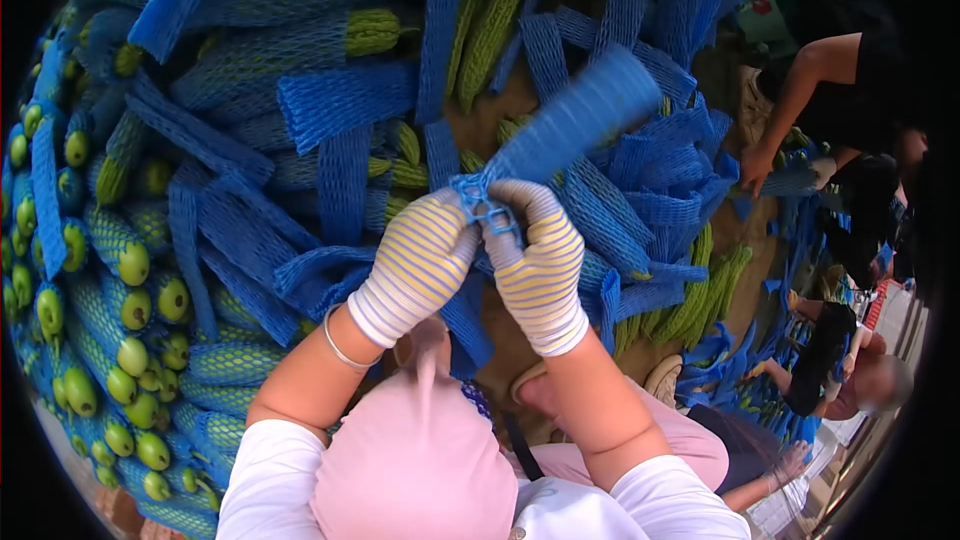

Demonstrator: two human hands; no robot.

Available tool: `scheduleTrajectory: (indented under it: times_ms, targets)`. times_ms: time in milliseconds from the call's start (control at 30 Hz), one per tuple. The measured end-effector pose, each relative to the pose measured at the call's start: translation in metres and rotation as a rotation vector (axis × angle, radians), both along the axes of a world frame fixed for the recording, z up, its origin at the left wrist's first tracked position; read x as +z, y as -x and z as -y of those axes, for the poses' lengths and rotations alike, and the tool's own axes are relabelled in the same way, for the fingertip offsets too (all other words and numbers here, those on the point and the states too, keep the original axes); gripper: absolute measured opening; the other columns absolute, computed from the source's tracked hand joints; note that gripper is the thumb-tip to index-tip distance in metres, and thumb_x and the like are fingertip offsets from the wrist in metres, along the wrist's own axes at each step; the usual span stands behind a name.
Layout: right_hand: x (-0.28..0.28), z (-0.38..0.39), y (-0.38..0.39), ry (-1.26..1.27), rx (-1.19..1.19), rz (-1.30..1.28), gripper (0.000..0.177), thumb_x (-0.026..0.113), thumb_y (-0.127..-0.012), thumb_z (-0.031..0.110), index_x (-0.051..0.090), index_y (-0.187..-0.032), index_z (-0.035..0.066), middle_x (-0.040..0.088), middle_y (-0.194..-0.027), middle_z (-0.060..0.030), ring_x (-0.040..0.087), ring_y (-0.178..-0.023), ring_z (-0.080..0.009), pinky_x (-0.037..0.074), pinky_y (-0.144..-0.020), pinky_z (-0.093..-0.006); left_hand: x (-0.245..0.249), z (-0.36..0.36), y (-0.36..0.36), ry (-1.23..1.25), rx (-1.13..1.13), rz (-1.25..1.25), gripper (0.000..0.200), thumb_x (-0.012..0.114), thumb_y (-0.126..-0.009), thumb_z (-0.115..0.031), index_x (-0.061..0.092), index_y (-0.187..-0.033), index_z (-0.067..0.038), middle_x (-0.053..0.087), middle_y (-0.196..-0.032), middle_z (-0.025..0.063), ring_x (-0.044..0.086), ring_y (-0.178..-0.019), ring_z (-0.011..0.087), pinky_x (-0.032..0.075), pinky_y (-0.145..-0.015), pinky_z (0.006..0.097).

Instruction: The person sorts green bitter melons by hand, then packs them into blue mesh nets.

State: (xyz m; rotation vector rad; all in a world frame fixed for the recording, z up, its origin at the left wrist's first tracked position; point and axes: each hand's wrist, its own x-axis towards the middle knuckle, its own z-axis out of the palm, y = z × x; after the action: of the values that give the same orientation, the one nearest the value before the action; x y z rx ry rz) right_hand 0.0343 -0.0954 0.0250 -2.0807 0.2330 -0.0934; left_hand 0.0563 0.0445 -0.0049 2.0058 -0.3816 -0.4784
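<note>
In striped yellow-and-white gloves, both hands pinch the gathered, open-meshed end of a blue foam net sleeve (585,110). My left hand (418,258) is closed at the left side of that end, and my right hand (540,265) is closed at its right, with thumbs close together. The sleeve's other end sticks out up and to the right, blurred by motion. Below and beyond the hands lie more flat blue net sleeves (345,105) and ridged green bitter gourds (500,25).
At left, a tall stack of bitter gourds in blue nets (135,260) shows its stem ends. More loose sleeves (660,200) heap up at right, beside bare gourds (705,290). Another person's arm (800,90) reaches in at upper right; other people sit farther right.
</note>
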Motion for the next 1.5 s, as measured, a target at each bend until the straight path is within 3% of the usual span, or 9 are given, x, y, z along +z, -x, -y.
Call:
scheduleTrajectory:
  times_ms: [267,367,400,567,867,1267,1300,1367,1500]
  targets:
    - [-0.010,0.012,0.011,0.077,0.199,0.092,0.019,0.066,-0.075,-0.001,0.063,-0.094,0.001,0.061,-0.087,-0.0169,0.059,-0.082,-0.0367,0.049,-0.073,-0.0376,-0.010,0.010,-0.017,1.530,0.493,-1.061,0.032,0.049,-0.095,-0.013,0.053,-0.122,0.003,0.061,-0.113,0.0119,0.056,-0.109,0.0205,0.036,-0.104,0.0365]
    - [-0.001,0.009,0.008,-0.631,-0.157,-0.064,0.014,0.062,-0.088,0.002,0.060,-0.102,0.002,0.062,-0.086,-0.0036,0.058,-0.077,-0.0118,0.047,-0.070,-0.0252,-0.025,0.016,-0.008,0.500,0.230,-0.268,0.029,0.048,-0.096,-0.017,0.055,-0.118,0.001,0.061,-0.114,0.0110,0.057,-0.108,0.0209,0.038,-0.103,0.0360]
    - [0.008,0.003,0.005,-0.778,-0.132,-0.058,0.014,0.059,-0.093,0.007,0.059,-0.106,0.002,0.062,-0.087,0.0008,0.055,-0.077,-0.0040,0.046,-0.068,-0.0205,-0.019,0.014,-0.012,0.636,0.173,-0.690,0.030,0.044,-0.099,-0.021,0.056,-0.120,-0.003,0.062,-0.114,0.0087,0.057,-0.109,0.0198,0.036,-0.104,0.0359]
    - [0.009,-0.003,0.009,-0.205,0.339,-0.114,0.019,0.068,-0.081,0.010,0.063,-0.098,0.001,0.067,-0.083,-0.0159,0.067,-0.075,-0.0314,0.053,-0.067,-0.0341,-0.036,0.024,-0.045,-0.401,-0.310,0.247,0.043,0.056,-0.085,-0.020,0.056,-0.125,-0.003,0.054,-0.129,0.0157,0.055,-0.113,0.0309,0.045,-0.098,0.0405]
    - [-0.006,-0.006,0.014,-0.668,0.395,-0.507,0.020,0.064,-0.087,0.011,0.062,-0.104,0.000,0.067,-0.086,-0.0094,0.065,-0.077,-0.0170,0.051,-0.071,-0.0291,-0.048,0.008,-0.033,-0.366,-0.081,0.706,0.045,0.056,-0.089,-0.022,0.053,-0.130,-0.003,0.055,-0.132,0.0129,0.051,-0.123,0.0250,0.035,-0.109,0.0431]
    - [-0.026,0.002,-0.031,-0.571,0.771,-0.357,0.021,0.063,-0.086,0.019,0.067,-0.099,0.004,0.067,-0.083,-0.0114,0.067,-0.075,-0.0209,0.052,-0.069,-0.0307,-0.029,0.025,-0.066,1.304,0.787,-1.207,0.038,0.045,-0.100,-0.031,0.055,-0.120,-0.001,0.058,-0.105,0.0112,0.054,-0.097,0.0210,0.043,-0.092,0.0325]
    - [-0.035,0.011,-0.042,-0.712,0.448,-0.447,0.018,0.061,-0.087,0.015,0.065,-0.100,0.002,0.066,-0.079,-0.0072,0.064,-0.072,-0.0140,0.051,-0.067,-0.0282,-0.099,-0.003,-0.065,1.631,0.216,-1.113,0.065,0.041,-0.099,-0.045,0.031,-0.142,0.003,0.039,-0.143,0.0213,0.045,-0.126,0.0287,0.037,-0.108,0.0413]
    - [-0.076,0.016,-0.085,-0.733,-0.169,-0.259,0.023,0.060,-0.089,0.013,0.059,-0.106,-0.003,0.065,-0.088,-0.0072,0.060,-0.076,-0.0132,0.050,-0.070,-0.0280,-0.078,0.007,-0.080,0.436,0.366,-0.780,0.060,0.048,-0.098,-0.027,0.025,-0.147,-0.001,0.035,-0.146,0.0177,0.048,-0.121,0.0250,0.044,-0.101,0.0343]
    - [-0.145,0.028,-0.164,-0.053,-0.278,-0.301,0.066,0.071,-0.076,0.036,0.050,-0.122,-0.006,0.062,-0.112,-0.0242,0.059,-0.110,-0.0359,0.045,-0.096,-0.0407,-0.061,0.043,-0.048,0.581,0.690,-0.113,0.037,0.059,-0.094,-0.034,0.057,-0.115,-0.004,0.058,-0.079,0.0042,0.056,-0.069,0.0153,0.050,-0.067,0.0278]
